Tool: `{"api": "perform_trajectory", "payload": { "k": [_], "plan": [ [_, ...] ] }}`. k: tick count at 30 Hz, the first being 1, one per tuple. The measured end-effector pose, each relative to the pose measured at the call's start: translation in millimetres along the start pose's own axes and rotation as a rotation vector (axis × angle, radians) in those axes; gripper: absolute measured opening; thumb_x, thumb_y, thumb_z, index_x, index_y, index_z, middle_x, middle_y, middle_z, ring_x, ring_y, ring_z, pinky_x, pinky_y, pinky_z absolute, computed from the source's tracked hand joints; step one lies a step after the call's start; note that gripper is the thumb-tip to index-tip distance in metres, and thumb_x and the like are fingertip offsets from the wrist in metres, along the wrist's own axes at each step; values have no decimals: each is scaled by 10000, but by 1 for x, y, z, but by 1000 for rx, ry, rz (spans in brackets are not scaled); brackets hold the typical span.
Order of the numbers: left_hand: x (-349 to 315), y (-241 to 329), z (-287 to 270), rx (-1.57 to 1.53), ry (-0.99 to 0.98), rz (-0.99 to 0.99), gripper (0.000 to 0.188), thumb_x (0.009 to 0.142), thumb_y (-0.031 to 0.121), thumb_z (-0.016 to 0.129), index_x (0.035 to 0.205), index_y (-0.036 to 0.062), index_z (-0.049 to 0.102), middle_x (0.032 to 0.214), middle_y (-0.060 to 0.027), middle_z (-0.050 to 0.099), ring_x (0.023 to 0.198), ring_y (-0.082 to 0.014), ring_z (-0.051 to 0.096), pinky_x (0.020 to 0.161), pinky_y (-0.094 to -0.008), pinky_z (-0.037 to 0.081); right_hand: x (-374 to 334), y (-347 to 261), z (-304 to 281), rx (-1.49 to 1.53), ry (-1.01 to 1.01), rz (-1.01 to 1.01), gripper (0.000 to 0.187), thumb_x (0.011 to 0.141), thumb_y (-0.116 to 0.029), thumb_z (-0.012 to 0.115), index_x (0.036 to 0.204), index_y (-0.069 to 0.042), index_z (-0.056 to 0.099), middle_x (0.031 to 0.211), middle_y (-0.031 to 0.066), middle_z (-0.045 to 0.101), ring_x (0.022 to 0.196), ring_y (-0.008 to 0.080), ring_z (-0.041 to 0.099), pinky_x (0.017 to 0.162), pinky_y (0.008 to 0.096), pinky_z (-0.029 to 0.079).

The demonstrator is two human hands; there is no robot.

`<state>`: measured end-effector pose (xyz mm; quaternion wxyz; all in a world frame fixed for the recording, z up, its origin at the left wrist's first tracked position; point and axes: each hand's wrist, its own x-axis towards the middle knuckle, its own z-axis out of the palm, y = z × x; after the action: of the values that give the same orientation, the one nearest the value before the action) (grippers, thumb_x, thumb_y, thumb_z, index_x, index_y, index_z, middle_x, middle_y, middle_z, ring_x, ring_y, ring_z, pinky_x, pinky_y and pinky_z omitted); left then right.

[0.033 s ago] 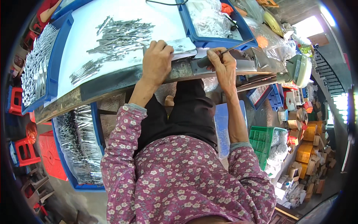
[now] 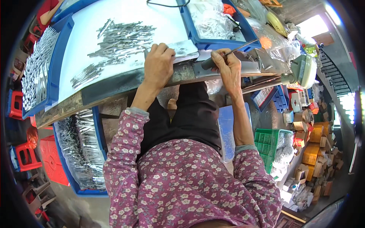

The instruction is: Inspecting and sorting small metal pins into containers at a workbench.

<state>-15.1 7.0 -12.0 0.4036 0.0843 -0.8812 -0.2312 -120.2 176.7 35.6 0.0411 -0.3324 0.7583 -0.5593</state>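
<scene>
My left hand (image 2: 159,65) is closed at the table's near edge, its fingers bent down beside a flat metal plate (image 2: 185,48). What those fingers pinch is hidden behind the knuckles. In my right hand (image 2: 228,67) is a screwdriver-like tool (image 2: 243,46); its dark handle points left and its long thin metal shaft slants up to the right. Beyond my left hand, a loose pile of thin metal strips (image 2: 123,41) lies on the white table surface (image 2: 85,32).
A blue tray (image 2: 57,72) of upright metal pieces stands at the table's left. Another blue tray (image 2: 213,42) holds clear plastic bags at the back right. Below the table are a blue crate (image 2: 85,192) of metal strips and a green basket (image 2: 266,142). A pale green lamp-like fixture (image 2: 305,72) juts out at right.
</scene>
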Motion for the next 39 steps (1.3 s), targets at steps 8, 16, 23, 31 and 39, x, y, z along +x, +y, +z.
{"api": "perform_trajectory", "payload": {
  "k": [8,16,23,31,39],
  "plan": [
    [-6,-1,-22,-222,118,-87,66,722,-4,607,779,5,573,774,-102,525,752,-278,507,679,-353,408,56,-9,-26,-591,48,-359,112,804,-101,514,863,-19,560,683,202,584,690,379,577,609,424,436],
    [-32,-28,-94,-66,178,-291,81,776,35,604,854,15,604,829,-108,595,785,-259,552,696,-327,430,131,45,1,-982,-298,-331,258,747,-220,506,887,-38,624,791,210,619,724,383,596,680,448,458],
    [-77,-88,-157,204,336,-432,82,767,58,611,845,34,619,810,-110,604,777,-258,556,683,-335,436,168,47,13,-1101,-539,-81,342,670,-272,514,758,38,630,822,271,608,779,384,622,675,449,477],
    [-93,-119,-184,441,274,-328,74,737,31,594,810,37,604,799,-107,594,788,-295,516,708,-376,414,176,57,11,-974,-479,-27,259,604,-200,555,660,47,610,587,222,575,562,301,608,545,388,450],
    [-96,-128,-180,481,160,-277,92,708,-10,612,786,31,587,818,-100,582,783,-293,505,692,-376,423,176,52,17,-800,-532,63,155,628,-88,535,507,5,512,452,15,432,361,106,403,340,287,261]
  ]
}}
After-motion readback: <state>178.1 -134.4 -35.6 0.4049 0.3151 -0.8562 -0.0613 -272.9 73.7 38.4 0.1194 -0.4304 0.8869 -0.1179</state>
